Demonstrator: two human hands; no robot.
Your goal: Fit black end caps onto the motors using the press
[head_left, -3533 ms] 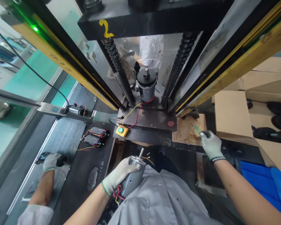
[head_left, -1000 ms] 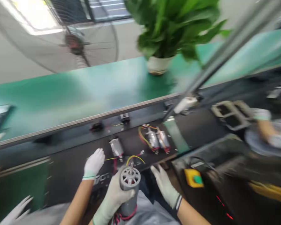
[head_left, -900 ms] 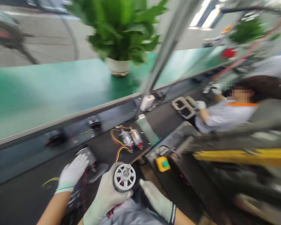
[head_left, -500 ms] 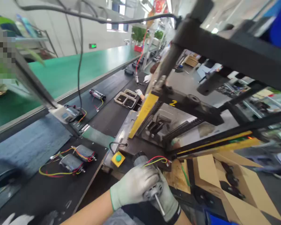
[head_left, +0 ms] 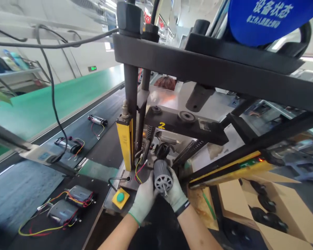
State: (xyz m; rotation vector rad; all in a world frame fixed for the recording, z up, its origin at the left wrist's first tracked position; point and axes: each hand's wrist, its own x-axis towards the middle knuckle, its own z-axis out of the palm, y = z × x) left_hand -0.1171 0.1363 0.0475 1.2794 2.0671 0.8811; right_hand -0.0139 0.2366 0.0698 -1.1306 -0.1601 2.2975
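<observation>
Between my two gloved hands is a grey cylindrical electric motor (head_left: 161, 175), its slotted end and shaft facing me. My left hand (head_left: 144, 198) grips its left side and my right hand (head_left: 176, 192) its right side. Red and yellow wires (head_left: 138, 170) trail from the motor to the left. Just beyond it, a black fixture (head_left: 161, 150) sits low in the press (head_left: 187, 119), under a plate marked with a yellow 2. The fingertips are partly hidden behind the motor.
A yellow box with a green button (head_left: 120, 197) is left of my hands. Two motors (head_left: 64, 210) with wires lie on the black bench; others rest on the belt (head_left: 104, 151). At right stands an open cardboard box (head_left: 237, 201) holding black round parts. Yellow light-curtain bars (head_left: 123, 144) flank the press.
The motor has moved forward to the press opening, its shaft end swung up toward me. My left hand has shifted from over it to its left side. The view has turned right.
</observation>
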